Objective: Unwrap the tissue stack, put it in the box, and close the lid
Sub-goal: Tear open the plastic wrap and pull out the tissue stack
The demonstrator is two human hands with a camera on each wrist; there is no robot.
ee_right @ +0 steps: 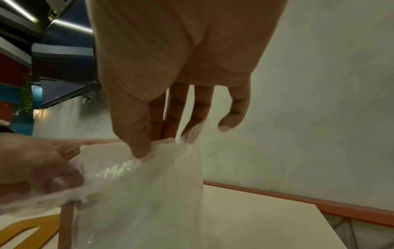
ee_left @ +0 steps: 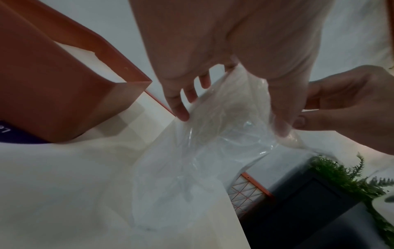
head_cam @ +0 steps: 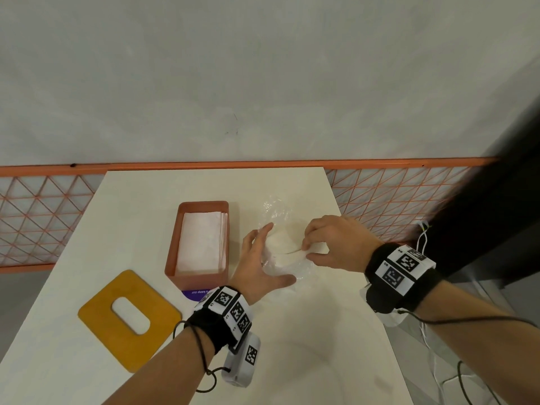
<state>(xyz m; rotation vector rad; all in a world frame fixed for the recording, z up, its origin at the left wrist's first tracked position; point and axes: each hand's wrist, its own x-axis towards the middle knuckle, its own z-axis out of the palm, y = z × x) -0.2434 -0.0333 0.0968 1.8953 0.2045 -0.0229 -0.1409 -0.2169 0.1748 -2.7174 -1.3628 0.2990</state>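
The white tissue stack (head_cam: 201, 244) lies unwrapped inside the open orange box (head_cam: 201, 203) at the table's middle. Right of the box, both hands hold up the empty clear plastic wrapper (head_cam: 287, 258). My left hand (head_cam: 280, 252) is spread wide, and the wrapper (ee_left: 213, 143) runs between its thumb and fingers and drapes over the thumb. My right hand (head_cam: 306, 250) pinches the wrapper's upper edge (ee_right: 138, 193) between thumb and fingertips (ee_right: 138, 150). The yellow lid (head_cam: 102, 317) with an oval slot lies flat at the front left, apart from the box.
A purple label (head_cam: 194, 293) shows under the box's near end. An orange mesh railing (head_cam: 43, 217) runs behind and beside the table. The table's right edge (head_cam: 336, 206) is close to my right hand. A dark planter with greenery (ee_left: 345, 176) stands beyond it.
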